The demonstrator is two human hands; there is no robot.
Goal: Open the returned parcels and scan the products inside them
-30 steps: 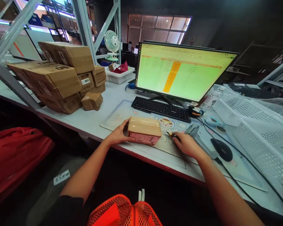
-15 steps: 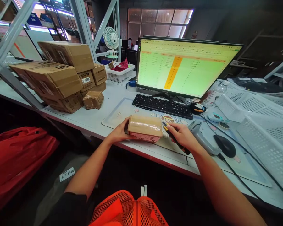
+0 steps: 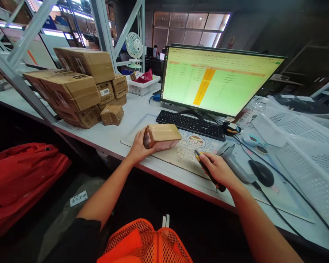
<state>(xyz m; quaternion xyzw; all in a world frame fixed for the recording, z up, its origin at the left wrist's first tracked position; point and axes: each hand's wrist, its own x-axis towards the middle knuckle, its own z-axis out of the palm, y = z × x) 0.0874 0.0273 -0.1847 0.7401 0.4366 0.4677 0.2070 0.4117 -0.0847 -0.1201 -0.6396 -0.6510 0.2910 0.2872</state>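
My left hand grips the left end of a small taped cardboard box over the desk mat. The box has shiny clear tape across its top and a pinkish label on its near side. To the right, my right hand is wrapped round a black and yellow utility knife. The knife's tip points away to the upper left, apart from the box. Just beyond my right hand lies a grey barcode scanner with a cable.
Stacked cardboard boxes and a small odd-shaped box stand at left. A monitor rises behind a keyboard. A black mouse and white plastic baskets occupy the right. A metal post crosses the left side.
My left hand has moved the box slightly away and left, turning it so its left end shows. My right hand with the knife has drawn back from the box, lower and to the right.
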